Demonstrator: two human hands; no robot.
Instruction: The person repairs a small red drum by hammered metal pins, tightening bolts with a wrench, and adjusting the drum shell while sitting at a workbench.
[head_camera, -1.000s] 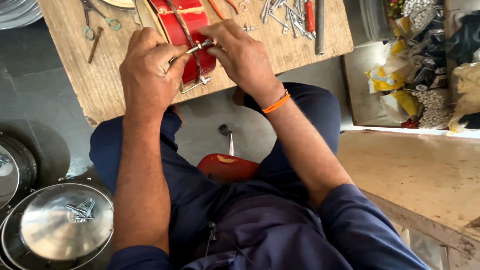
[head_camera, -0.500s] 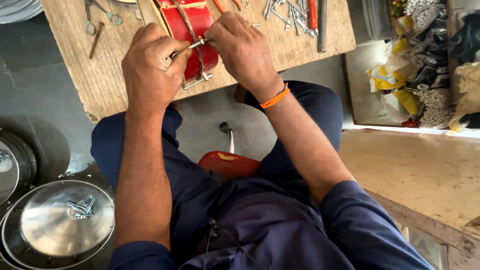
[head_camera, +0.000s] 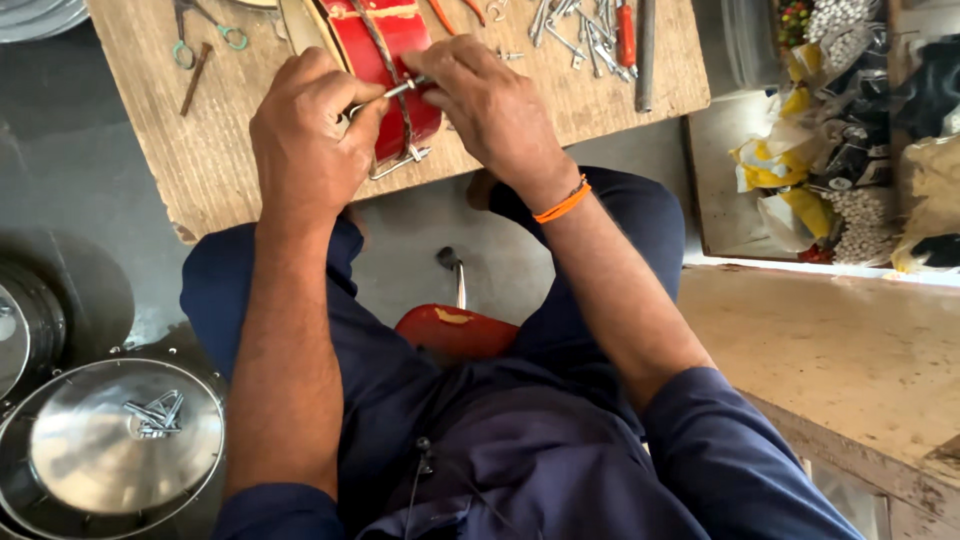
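Where the wooden board (head_camera: 210, 160) lies across the top of the view, everything else can be placed against it. Below its left corner, on the floor, a round steel lid (head_camera: 125, 435) is seen with a few loose screws (head_camera: 152, 415) resting on its top. On the board's left part a small pair of scissors (head_camera: 205, 22) with green handles and a rusty nail (head_camera: 195, 78) are laid, well apart from the hands.

At the board's near edge the left hand (head_camera: 305, 130) is curled shut, its fingertips pinched on one end of a thin metal rod (head_camera: 400, 88). The rod is held just above a red drum-shaped object (head_camera: 400, 50) — bound with rope (head_camera: 385, 55) and edged by a metal bracket (head_camera: 398, 160) at the board's rim. The rod's other end is gripped by the right hand (head_camera: 490, 100), whose fingers are bent and pressed together over it; an orange band (head_camera: 562, 200) is worn on that wrist.

Further right on the board, a heap of bolts and nails (head_camera: 575, 25), a red-handled tool (head_camera: 626, 22) and a dark metal bar (head_camera: 646, 50) are gathered near the far edge. Beneath the board's middle, between the knees, a red stool seat (head_camera: 455, 330) is visible. Beyond the board's right end, plastic bags (head_camera: 830, 150) of small goods are piled in a box.
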